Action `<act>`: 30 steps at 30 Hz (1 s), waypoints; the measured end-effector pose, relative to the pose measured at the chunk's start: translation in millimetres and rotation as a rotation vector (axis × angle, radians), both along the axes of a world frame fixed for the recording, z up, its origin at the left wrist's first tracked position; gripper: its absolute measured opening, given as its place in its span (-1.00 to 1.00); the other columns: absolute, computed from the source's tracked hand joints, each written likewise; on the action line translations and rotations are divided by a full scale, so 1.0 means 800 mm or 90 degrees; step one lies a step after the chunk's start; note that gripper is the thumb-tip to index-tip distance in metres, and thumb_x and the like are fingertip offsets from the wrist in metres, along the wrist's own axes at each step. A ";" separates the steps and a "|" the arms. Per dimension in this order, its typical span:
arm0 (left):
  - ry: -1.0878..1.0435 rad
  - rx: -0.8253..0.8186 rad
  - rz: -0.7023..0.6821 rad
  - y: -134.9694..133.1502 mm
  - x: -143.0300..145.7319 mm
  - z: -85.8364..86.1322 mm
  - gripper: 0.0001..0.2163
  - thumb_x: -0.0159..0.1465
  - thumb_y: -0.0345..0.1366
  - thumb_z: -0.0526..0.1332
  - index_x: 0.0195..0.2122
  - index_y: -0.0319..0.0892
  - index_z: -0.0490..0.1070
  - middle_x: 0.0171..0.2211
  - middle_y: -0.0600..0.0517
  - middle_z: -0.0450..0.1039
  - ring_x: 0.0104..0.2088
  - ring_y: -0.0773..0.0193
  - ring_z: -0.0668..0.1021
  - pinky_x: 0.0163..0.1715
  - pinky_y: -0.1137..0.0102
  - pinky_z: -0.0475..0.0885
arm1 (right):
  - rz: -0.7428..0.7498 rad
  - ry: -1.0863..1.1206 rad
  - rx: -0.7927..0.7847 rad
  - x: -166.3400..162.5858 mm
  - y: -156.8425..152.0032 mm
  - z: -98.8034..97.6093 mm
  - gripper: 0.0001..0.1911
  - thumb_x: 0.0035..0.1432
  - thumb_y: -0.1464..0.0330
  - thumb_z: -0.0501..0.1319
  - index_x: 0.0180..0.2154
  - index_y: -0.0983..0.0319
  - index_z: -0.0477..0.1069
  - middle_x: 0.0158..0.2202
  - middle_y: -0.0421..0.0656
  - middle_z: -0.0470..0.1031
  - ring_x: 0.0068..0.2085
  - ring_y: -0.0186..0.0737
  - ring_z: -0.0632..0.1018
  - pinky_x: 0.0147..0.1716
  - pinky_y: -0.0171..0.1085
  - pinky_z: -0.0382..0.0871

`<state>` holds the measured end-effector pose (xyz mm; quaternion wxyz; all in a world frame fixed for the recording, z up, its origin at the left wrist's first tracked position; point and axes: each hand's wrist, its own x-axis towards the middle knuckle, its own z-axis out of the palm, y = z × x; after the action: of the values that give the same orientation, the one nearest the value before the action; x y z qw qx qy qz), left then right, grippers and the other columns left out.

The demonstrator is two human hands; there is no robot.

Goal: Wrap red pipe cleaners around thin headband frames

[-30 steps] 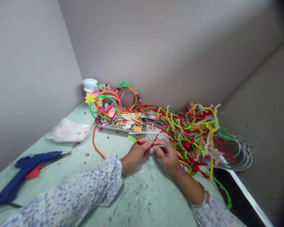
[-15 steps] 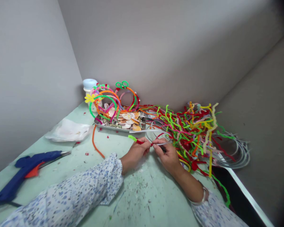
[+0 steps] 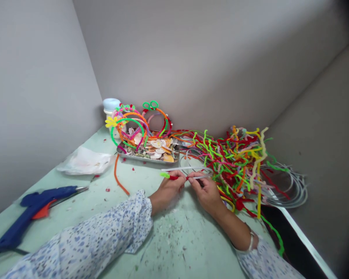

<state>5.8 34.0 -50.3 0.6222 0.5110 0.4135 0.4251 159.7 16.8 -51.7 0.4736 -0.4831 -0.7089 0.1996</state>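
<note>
My left hand (image 3: 170, 190) pinches a thin whitish plastic strip (image 3: 189, 169) where it is covered in pipe cleaner. Bright green fuzz (image 3: 164, 175) covers the strip's end, and a red pipe cleaner (image 3: 173, 178) follows it up to my fingers. My right hand (image 3: 205, 192) is closed just beside the left, its thumb and forefinger pinching the red pipe cleaner at the strip. The strip's bare part runs past my right fingers, bends round and comes back leftward above both hands. My right fingertips partly hide the wrapping point.
A metal tray (image 3: 145, 159) of shells holds several colourful fuzzy headbands (image 3: 130, 120). Tangled pipe cleaners (image 3: 232, 159) and coiled clear strips (image 3: 293, 190) lie right. A blue glue gun (image 3: 37, 201), a plastic bag (image 3: 85, 161) and an orange pipe cleaner (image 3: 118, 178) lie left.
The bare strip's free end above my hands has dropped lower, closer to my fingers. Both hands stay nearly in place, still pinching; the view has shifted slightly.
</note>
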 end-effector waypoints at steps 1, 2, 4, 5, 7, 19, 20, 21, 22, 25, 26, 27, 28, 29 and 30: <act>0.003 -0.003 0.001 0.000 0.000 0.001 -0.91 0.09 -0.33 0.15 -0.53 -0.16 0.28 -0.63 0.16 0.18 -0.59 0.41 0.23 -0.55 0.44 0.07 | -0.005 0.002 -0.005 0.000 0.000 0.000 -0.86 0.23 0.32 0.15 -0.30 0.21 0.46 -0.33 -0.14 0.52 -0.27 -0.17 0.52 -0.22 -0.22 0.37; 0.004 -0.007 0.002 0.000 0.000 0.001 -0.91 0.09 -0.32 0.16 -0.53 -0.16 0.28 -0.63 0.16 0.18 -0.59 0.41 0.23 -0.55 0.44 0.07 | -0.010 0.003 -0.009 0.000 0.000 0.000 -0.86 0.23 0.31 0.15 -0.30 0.22 0.46 -0.34 -0.14 0.53 -0.28 -0.17 0.53 -0.23 -0.22 0.38; 0.000 -0.013 -0.001 0.000 0.000 0.000 -0.91 0.09 -0.31 0.17 -0.52 -0.16 0.29 -0.64 0.16 0.19 -0.60 0.41 0.23 -0.55 0.43 0.07 | -0.019 0.001 -0.013 -0.001 0.000 0.000 -0.85 0.23 0.31 0.15 -0.30 0.22 0.46 -0.34 -0.13 0.53 -0.29 -0.17 0.53 -0.23 -0.22 0.38; -0.005 -0.012 -0.003 0.000 0.000 0.000 -0.90 0.10 -0.30 0.17 -0.52 -0.16 0.30 -0.64 0.16 0.19 -0.60 0.41 0.23 -0.54 0.43 0.07 | -0.020 -0.001 -0.011 -0.001 0.000 0.000 -0.85 0.23 0.31 0.15 -0.31 0.22 0.46 -0.33 -0.13 0.53 -0.29 -0.16 0.53 -0.23 -0.22 0.38; -0.010 -0.002 -0.008 0.000 0.000 -0.001 -0.90 0.10 -0.30 0.16 -0.52 -0.16 0.30 -0.64 0.16 0.19 -0.60 0.40 0.23 -0.54 0.43 0.07 | -0.023 -0.008 0.005 -0.001 -0.001 0.001 -0.85 0.22 0.32 0.16 -0.32 0.22 0.47 -0.33 -0.12 0.54 -0.27 -0.15 0.53 -0.21 -0.20 0.38; -0.026 0.025 0.011 0.002 0.001 -0.005 -0.89 0.07 -0.30 0.21 -0.53 -0.16 0.30 -0.64 0.17 0.19 -0.59 0.40 0.22 -0.56 0.41 0.05 | -0.014 -0.073 0.052 0.000 -0.005 0.007 -0.83 0.23 0.38 0.12 -0.27 0.20 0.49 -0.34 -0.11 0.53 -0.24 -0.11 0.52 -0.22 -0.18 0.39; -0.020 0.032 0.009 0.002 0.000 -0.006 -0.89 0.08 -0.30 0.20 -0.52 -0.16 0.30 -0.64 0.17 0.19 -0.59 0.40 0.22 -0.56 0.41 0.05 | -0.018 -0.074 0.049 0.000 -0.005 0.007 -0.84 0.24 0.38 0.12 -0.28 0.20 0.48 -0.34 -0.11 0.53 -0.24 -0.11 0.52 -0.22 -0.18 0.39; -0.020 0.039 0.006 0.003 0.000 -0.007 -0.89 0.09 -0.29 0.20 -0.52 -0.16 0.30 -0.64 0.17 0.19 -0.59 0.40 0.22 -0.56 0.42 0.06 | -0.022 -0.075 0.047 0.000 -0.005 0.007 -0.84 0.23 0.38 0.12 -0.28 0.21 0.48 -0.34 -0.11 0.52 -0.25 -0.11 0.52 -0.23 -0.18 0.38; -0.023 0.043 0.005 0.003 0.000 -0.008 -0.89 0.10 -0.29 0.20 -0.51 -0.16 0.30 -0.64 0.17 0.19 -0.59 0.41 0.22 -0.56 0.42 0.06 | -0.024 -0.076 0.048 0.000 -0.005 0.007 -0.84 0.23 0.39 0.12 -0.29 0.21 0.48 -0.34 -0.11 0.52 -0.25 -0.11 0.52 -0.23 -0.18 0.38; -0.029 0.053 0.007 0.003 0.000 -0.008 -0.89 0.09 -0.30 0.21 -0.52 -0.17 0.30 -0.63 0.17 0.19 -0.58 0.41 0.22 -0.56 0.44 0.06 | -0.030 -0.079 0.050 0.000 -0.006 0.006 -0.84 0.22 0.39 0.12 -0.26 0.21 0.48 -0.34 -0.11 0.53 -0.24 -0.11 0.52 -0.21 -0.17 0.39; -0.029 0.054 0.009 0.003 0.000 -0.006 -0.90 0.08 -0.31 0.21 -0.52 -0.18 0.31 -0.63 0.17 0.19 -0.58 0.41 0.22 -0.56 0.44 0.05 | -0.033 -0.081 0.051 0.000 -0.006 0.006 -0.84 0.22 0.39 0.12 -0.25 0.21 0.48 -0.33 -0.10 0.53 -0.24 -0.10 0.53 -0.21 -0.17 0.39; -0.028 0.054 0.011 0.003 0.001 -0.005 -0.90 0.07 -0.32 0.20 -0.52 -0.18 0.31 -0.63 0.17 0.19 -0.58 0.41 0.21 -0.56 0.44 0.05 | -0.037 -0.083 0.051 0.000 -0.007 0.006 -0.84 0.22 0.38 0.12 -0.25 0.21 0.48 -0.33 -0.10 0.53 -0.23 -0.10 0.53 -0.21 -0.17 0.39; -0.028 0.051 0.010 0.003 0.001 -0.004 -0.91 0.07 -0.31 0.20 -0.52 -0.18 0.31 -0.64 0.16 0.19 -0.59 0.41 0.21 -0.57 0.44 0.05 | -0.041 -0.087 0.050 0.000 -0.007 0.006 -0.83 0.22 0.38 0.12 -0.24 0.20 0.49 -0.32 -0.10 0.53 -0.23 -0.09 0.53 -0.20 -0.16 0.39; -0.030 0.050 0.009 0.003 0.001 -0.003 -0.91 0.07 -0.31 0.19 -0.52 -0.18 0.32 -0.64 0.16 0.19 -0.59 0.41 0.21 -0.57 0.44 0.06 | -0.045 -0.092 0.050 0.000 -0.007 0.006 -0.83 0.22 0.37 0.12 -0.24 0.20 0.49 -0.32 -0.09 0.53 -0.23 -0.09 0.53 -0.21 -0.16 0.39; -0.032 0.049 0.006 0.003 0.001 -0.003 -0.91 0.08 -0.30 0.19 -0.51 -0.18 0.32 -0.64 0.16 0.20 -0.59 0.41 0.21 -0.56 0.45 0.06 | -0.048 -0.095 0.051 0.000 -0.007 0.006 -0.83 0.22 0.37 0.12 -0.24 0.20 0.49 -0.32 -0.09 0.53 -0.23 -0.09 0.53 -0.21 -0.16 0.39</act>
<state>6.8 36.6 -52.7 0.6104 0.5220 0.3830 0.4564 159.6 11.1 -47.2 0.4456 -0.5035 -0.7310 0.1161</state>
